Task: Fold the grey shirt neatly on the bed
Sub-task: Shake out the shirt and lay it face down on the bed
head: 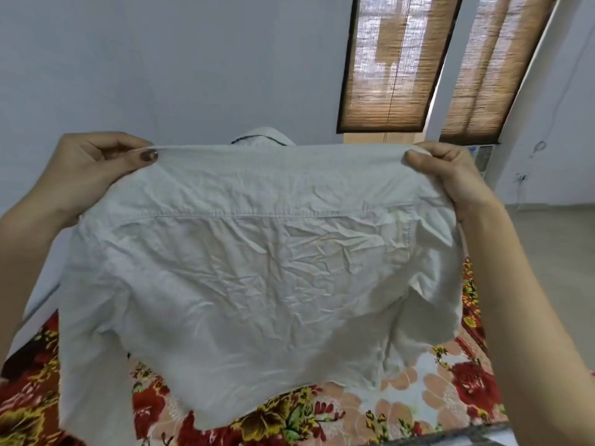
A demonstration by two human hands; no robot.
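The left hand (96, 165) pinches the top left edge of the grey shirt (257, 268). The shirt hangs in the air, spread wide and wrinkly, above the flowery bed (418, 397). The right hand (450, 178) grips its top right edge. Far right are two windows with brown blinds (389, 62).

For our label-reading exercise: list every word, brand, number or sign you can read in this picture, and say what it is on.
None can be read.
Grey shirt, held up by the left hand and right hand: no print or tag showing.
Air conditioner by the window: a small mark, too blurred to read.
Floral bedsheet: pattern only.
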